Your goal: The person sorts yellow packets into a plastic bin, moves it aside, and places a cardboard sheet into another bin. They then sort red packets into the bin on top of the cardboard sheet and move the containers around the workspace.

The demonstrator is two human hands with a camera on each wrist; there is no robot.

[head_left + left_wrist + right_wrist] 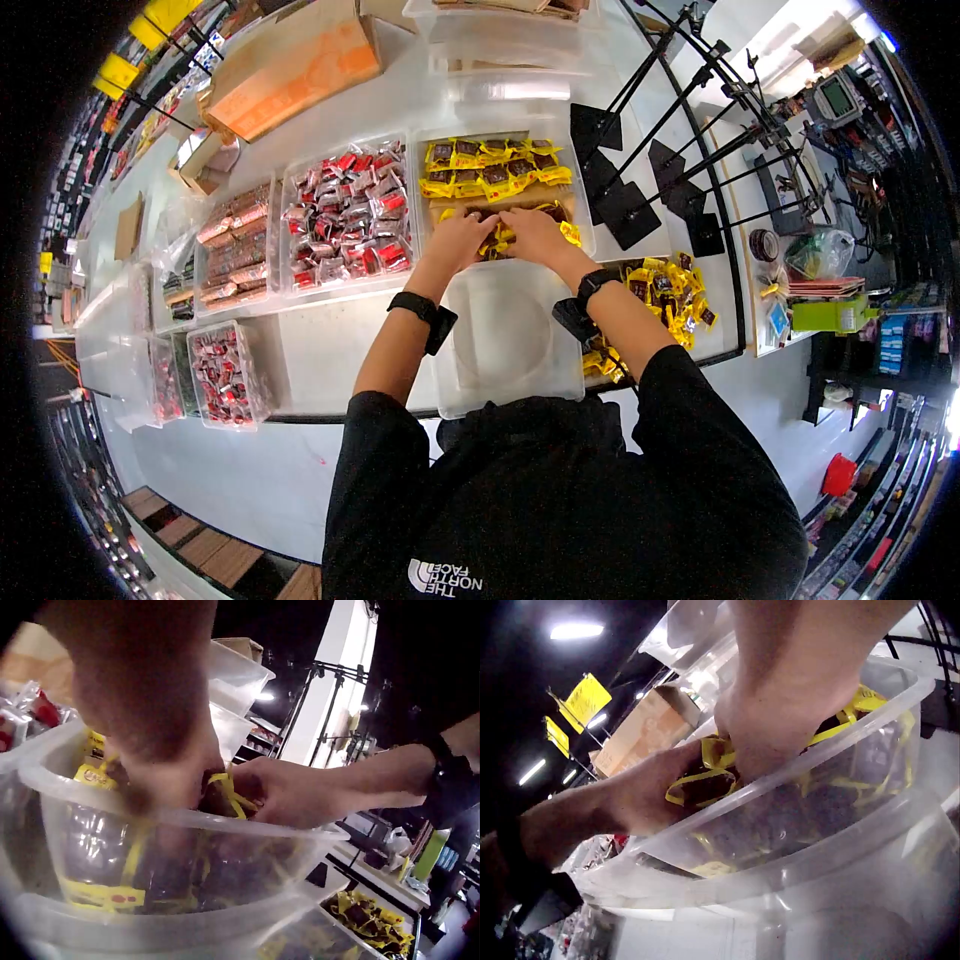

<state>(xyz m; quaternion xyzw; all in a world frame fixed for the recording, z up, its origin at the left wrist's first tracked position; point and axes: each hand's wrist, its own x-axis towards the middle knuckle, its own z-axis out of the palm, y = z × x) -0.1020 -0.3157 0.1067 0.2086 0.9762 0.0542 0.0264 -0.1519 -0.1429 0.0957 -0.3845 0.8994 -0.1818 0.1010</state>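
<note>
Yellow-wrapped packets [497, 240] lie in the near end of the clear bin [586, 212], row running left-right. Left hand [458, 240] and right hand [537, 235] look equally close, fingertips buried, so can't tell openness or grip tbh.

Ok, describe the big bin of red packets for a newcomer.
On the white table, find the clear bin both hands are in. The target is directly left, full of red-and-silver packets; the other red bin is smaller, at the table's near edge.
</note>
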